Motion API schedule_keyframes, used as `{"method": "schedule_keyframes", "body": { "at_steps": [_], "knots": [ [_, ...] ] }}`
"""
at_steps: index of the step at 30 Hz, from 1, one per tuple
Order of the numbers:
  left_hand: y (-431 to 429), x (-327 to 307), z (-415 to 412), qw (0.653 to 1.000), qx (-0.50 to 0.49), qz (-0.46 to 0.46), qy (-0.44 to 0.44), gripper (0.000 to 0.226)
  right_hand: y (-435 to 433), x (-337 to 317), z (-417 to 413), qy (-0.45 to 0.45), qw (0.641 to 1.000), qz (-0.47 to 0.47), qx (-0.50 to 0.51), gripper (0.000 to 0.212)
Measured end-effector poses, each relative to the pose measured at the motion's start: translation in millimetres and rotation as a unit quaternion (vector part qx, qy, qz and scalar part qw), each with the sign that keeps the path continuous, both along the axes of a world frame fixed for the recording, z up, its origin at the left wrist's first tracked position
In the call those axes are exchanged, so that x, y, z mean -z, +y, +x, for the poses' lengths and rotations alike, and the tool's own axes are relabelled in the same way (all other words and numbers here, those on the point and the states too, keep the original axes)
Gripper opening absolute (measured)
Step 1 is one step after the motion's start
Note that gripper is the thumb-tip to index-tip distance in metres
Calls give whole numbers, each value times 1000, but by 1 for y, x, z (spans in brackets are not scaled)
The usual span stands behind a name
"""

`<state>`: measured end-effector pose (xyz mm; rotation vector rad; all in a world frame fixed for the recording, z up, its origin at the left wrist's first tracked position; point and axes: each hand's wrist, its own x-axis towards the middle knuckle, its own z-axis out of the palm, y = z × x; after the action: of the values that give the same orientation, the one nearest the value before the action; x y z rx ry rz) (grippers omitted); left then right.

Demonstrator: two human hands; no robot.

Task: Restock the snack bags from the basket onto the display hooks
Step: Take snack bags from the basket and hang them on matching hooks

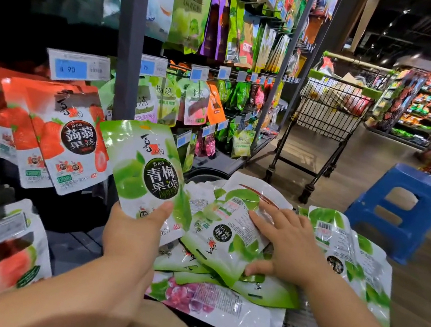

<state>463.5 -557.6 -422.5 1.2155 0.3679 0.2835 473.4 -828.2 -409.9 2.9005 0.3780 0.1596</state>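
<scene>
Hands, two, bare. Left hand (133, 235): gripping one green plum jelly bag (148, 173) by its lower edge, thumb across the front, bag upright, label facing the camera. Right hand (288, 247): fingers straight and spread, resting flat on the printed back of a green bag (225, 237) on top of the heap.

Heap of snack bags: between and beneath both hands, lying in the basket (204, 173), mostly green, overlapping. One grape-print bag (205, 299) sits nearer the person, below the right hand.

Strawberry jelly bags (72, 139): hanging on a display hook just left of the held bag, under a blue price tag (77, 70).

Shopping cart (327, 115): well beyond the right hand.

Blue stool (400, 208): to the right hand's right.
</scene>
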Motion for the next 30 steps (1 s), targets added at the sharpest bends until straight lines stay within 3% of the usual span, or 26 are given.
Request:
{"method": "schedule_keyframes", "body": {
  "at_steps": [3, 6, 10, 14, 18, 26, 30],
  "knots": [
    [0, 0, 0, 1000, -3, -16, 5, 45, 1, 7, 0, -63, 996, -27, -52, 122],
    [-1, 0, -1, 1000, -2, -18, 1, 46, 1, 11, 1, -51, 993, 9, -110, 116],
    [-2, -4, -2, 1000, -1, -10, 0, 48, 4, 18, 3, -30, 982, 32, -186, 89],
    [-2, -4, -2, 1000, -3, -5, -3, 44, 11, 28, 2, -101, 962, 13, -253, 62],
    [-2, -6, -3, 1000, -10, -8, -5, 43, 18, 32, 1, -155, 939, 63, -299, 38],
    [-1, -13, -9, 999, -27, -15, -18, 39, 27, 28, -1, -211, 915, 195, -285, 33],
    [-1, -14, -9, 999, -23, -28, -23, 37, 28, 15, -4, -258, 885, 276, -273, 36]
  ]
}}
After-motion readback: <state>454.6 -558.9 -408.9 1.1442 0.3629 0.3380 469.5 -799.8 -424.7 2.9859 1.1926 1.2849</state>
